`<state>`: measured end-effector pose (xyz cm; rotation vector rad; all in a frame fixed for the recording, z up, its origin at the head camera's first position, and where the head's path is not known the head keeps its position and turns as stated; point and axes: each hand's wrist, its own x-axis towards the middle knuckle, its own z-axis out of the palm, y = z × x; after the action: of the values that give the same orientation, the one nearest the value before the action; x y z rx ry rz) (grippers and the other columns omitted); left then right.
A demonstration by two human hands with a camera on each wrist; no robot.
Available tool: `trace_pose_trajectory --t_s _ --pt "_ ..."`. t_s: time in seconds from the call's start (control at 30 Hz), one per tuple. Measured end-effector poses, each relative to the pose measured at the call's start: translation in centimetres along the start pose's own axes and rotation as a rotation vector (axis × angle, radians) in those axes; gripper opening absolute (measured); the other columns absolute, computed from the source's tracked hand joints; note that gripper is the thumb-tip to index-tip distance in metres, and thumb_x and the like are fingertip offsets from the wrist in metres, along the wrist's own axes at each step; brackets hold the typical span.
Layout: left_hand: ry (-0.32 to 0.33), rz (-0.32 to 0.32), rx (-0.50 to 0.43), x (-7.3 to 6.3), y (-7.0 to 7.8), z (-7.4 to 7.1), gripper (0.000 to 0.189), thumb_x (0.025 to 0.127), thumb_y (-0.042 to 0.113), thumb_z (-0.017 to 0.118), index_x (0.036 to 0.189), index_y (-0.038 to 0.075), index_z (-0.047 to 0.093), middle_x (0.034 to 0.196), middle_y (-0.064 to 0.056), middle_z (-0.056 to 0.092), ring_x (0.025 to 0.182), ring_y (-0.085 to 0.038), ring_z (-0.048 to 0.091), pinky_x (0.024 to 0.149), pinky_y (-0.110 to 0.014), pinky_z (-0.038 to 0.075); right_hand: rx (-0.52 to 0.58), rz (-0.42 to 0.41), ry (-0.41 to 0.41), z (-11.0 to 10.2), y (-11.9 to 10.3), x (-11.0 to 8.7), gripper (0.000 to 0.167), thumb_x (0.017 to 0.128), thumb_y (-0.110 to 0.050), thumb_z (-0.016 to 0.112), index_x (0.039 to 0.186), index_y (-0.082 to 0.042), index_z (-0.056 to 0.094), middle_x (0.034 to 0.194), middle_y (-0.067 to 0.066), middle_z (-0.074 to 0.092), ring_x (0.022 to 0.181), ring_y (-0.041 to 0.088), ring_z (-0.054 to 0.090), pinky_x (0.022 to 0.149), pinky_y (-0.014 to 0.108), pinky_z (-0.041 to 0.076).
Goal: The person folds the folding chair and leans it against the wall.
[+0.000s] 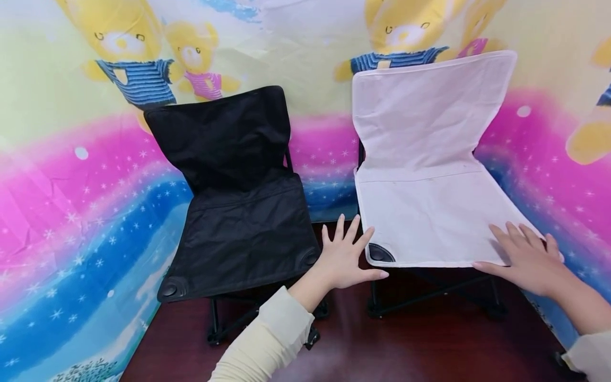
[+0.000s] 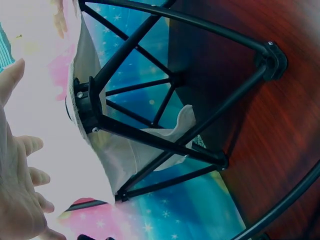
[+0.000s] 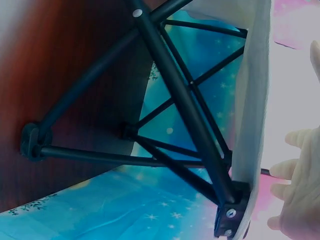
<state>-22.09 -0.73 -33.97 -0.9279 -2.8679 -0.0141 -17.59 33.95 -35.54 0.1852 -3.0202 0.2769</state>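
A white folding chair (image 1: pixel 420 217) stands at the right in the head view, with a fabric seat and back on a black frame (image 2: pixel 135 132). My left hand (image 1: pixel 341 260) is beside its front left corner, fingers spread and holding nothing. Near the front right corner is my right hand (image 1: pixel 530 260), fingers extended over the seat's edge; whether it touches the fabric I cannot tell. In the right wrist view the crossed legs (image 3: pixel 180 100) run beneath the seat. A black folding chair (image 1: pixel 248 233) of similar shape stands to the left of the white one.
Both chairs stand on a dark red wood-grain surface (image 1: pixel 353 339). Behind and at both sides hangs a colourful cloth (image 1: pixel 95 223) printed with bears and snowflakes. A dark object (image 1: pixel 565 366), partly hidden by the right sleeve, is at the lower right.
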Motion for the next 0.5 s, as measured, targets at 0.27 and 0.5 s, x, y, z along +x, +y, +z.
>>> trace_pose_trajectory --t_s 0.27,0.5 --pt "-0.003 0.020 -0.011 0.4 0.5 0.3 0.087 0.067 0.078 0.027 0.139 0.031 0.009 0.144 -0.003 -0.001 0.127 -0.030 -0.013 0.095 -0.059 0.005 -0.045 0.067 0.046 1.0 1.2 -0.6 0.100 0.073 -0.062 0.049 0.137 -0.002 0.002 0.132 0.036 0.001 0.119 0.042 -0.022 0.084 0.059 -0.023" --pt "-0.013 0.042 -0.021 0.5 0.8 0.6 0.086 0.069 0.077 0.028 0.139 0.031 0.010 0.144 -0.005 0.001 0.127 -0.030 -0.013 0.095 -0.059 0.006 -0.058 0.068 0.022 1.2 1.8 -1.2 0.101 0.073 -0.062 0.049 0.137 -0.001 -0.001 0.133 0.035 -0.004 0.119 0.042 -0.022 0.084 0.059 -0.022"
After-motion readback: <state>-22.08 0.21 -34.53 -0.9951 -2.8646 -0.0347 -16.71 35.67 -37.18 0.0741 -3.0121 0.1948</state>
